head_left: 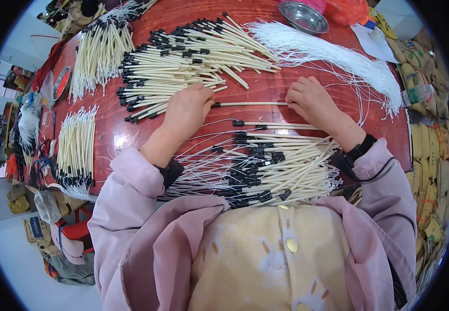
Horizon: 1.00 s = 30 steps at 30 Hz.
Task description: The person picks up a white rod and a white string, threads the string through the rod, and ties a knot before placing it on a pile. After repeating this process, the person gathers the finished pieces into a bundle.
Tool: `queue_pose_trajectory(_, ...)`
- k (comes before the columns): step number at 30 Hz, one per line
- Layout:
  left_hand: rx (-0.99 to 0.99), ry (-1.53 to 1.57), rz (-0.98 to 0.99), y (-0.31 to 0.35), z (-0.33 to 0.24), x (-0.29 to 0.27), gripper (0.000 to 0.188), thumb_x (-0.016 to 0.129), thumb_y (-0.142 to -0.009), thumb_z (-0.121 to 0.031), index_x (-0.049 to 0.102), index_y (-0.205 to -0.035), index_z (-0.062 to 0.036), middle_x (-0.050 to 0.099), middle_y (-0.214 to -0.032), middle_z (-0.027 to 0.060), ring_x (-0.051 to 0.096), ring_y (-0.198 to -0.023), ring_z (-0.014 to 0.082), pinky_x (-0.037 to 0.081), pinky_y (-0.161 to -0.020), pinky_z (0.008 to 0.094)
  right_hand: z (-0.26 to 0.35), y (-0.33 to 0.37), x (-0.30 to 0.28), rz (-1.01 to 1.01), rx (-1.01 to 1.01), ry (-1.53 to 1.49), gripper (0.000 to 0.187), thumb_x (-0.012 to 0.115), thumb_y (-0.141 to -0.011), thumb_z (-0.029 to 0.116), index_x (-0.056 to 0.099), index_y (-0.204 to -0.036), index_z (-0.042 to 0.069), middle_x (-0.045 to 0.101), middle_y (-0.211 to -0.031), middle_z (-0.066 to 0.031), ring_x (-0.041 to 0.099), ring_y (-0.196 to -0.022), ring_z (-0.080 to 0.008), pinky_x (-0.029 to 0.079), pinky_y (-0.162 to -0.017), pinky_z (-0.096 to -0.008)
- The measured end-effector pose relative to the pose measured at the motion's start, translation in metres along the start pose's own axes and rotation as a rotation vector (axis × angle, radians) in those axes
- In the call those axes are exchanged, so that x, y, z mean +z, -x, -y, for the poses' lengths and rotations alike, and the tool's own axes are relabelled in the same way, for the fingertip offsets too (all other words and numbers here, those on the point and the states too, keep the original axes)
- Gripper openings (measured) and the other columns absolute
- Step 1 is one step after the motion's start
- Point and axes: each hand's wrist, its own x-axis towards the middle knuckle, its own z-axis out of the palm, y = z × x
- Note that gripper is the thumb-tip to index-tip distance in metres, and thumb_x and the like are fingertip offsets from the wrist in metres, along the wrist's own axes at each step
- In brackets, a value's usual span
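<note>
A thin cream stick with a black end piece lies level between my hands, just above or on the red table. My left hand is closed by its black end, the fingers curled in a pinch. At its other end my right hand pinches with bent fingers. Loose cream sticks with black ends are heaped just beyond my left hand. Nearer my body lies a pile of sticks with white cords trailing to the left. Beyond my right hand stretches a bundle of loose white cords.
The red table carries more bundled sticks at the far left and another group below them. A metal bowl stands at the back, and a dish of red pieces at the left edge. Stacked sacks line the right side.
</note>
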Motion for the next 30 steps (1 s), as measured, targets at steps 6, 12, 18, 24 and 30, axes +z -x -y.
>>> queue_pose_trajectory(6,-0.087,0.022,-0.238,0.009,0.02,-0.034,0.01,0.068,-0.089,-0.008,0.07,-0.097,-0.0028,0.07,-0.091,0.0148,0.069,-0.082,0.0312,0.054,-0.075,0.0394,-0.009,0.01,0.004,-0.09,-0.034,0.066,0.014,0.071,-0.072,0.004,0.059,-0.077,0.007,0.056,-0.083,-0.0076,0.056,-0.087,-0.0285,0.043,-0.084,-0.0406)
queue_pose_trajectory(12,-0.419,-0.135,-0.416,0.128,0.12,-0.15,0.016,0.064,-0.097,-0.013,0.067,-0.098,0.0025,0.064,-0.081,0.009,0.058,-0.074,0.0122,0.049,-0.068,0.0297,-0.021,0.052,-0.047,-0.058,0.058,-0.043,0.013,0.069,-0.069,0.003,0.057,-0.073,0.006,0.055,-0.079,-0.0071,0.055,-0.084,-0.0289,0.043,-0.082,-0.0402)
queue_pose_trajectory(18,-0.831,-0.401,0.008,0.172,0.087,-0.146,0.022,0.07,-0.091,-0.015,0.068,-0.104,0.002,0.069,-0.095,0.016,0.068,-0.091,0.03,0.051,-0.083,0.0387,0.011,0.094,-0.061,0.101,0.087,-0.155,0.014,0.071,-0.071,0.006,0.058,-0.076,0.006,0.057,-0.084,-0.0072,0.055,-0.089,-0.0281,0.043,-0.084,-0.0393)
queue_pose_trajectory(24,-0.026,0.036,-0.055,0.057,-0.052,-0.081,0.049,0.08,-0.083,-0.02,0.065,-0.125,0.0008,0.061,-0.133,0.0215,0.06,-0.119,0.0408,0.048,-0.103,0.0426,0.029,0.103,-0.076,0.016,0.079,-0.189,0.017,0.073,-0.081,0.016,0.062,-0.089,0.006,0.06,-0.097,-0.0092,0.056,-0.096,-0.0291,0.043,-0.088,-0.0386)
queue_pose_trajectory(30,0.199,0.177,0.359,-0.027,-0.155,0.032,0.089,0.075,-0.083,-0.058,0.05,-0.139,0.0072,0.052,-0.141,0.0318,0.046,-0.136,0.0453,0.039,-0.112,0.051,0.04,0.117,-0.087,-0.142,0.25,-0.212,0.025,0.063,-0.095,0.027,0.065,-0.106,0.004,0.062,-0.108,-0.0111,0.057,-0.104,-0.0305,0.044,-0.093,-0.0387)
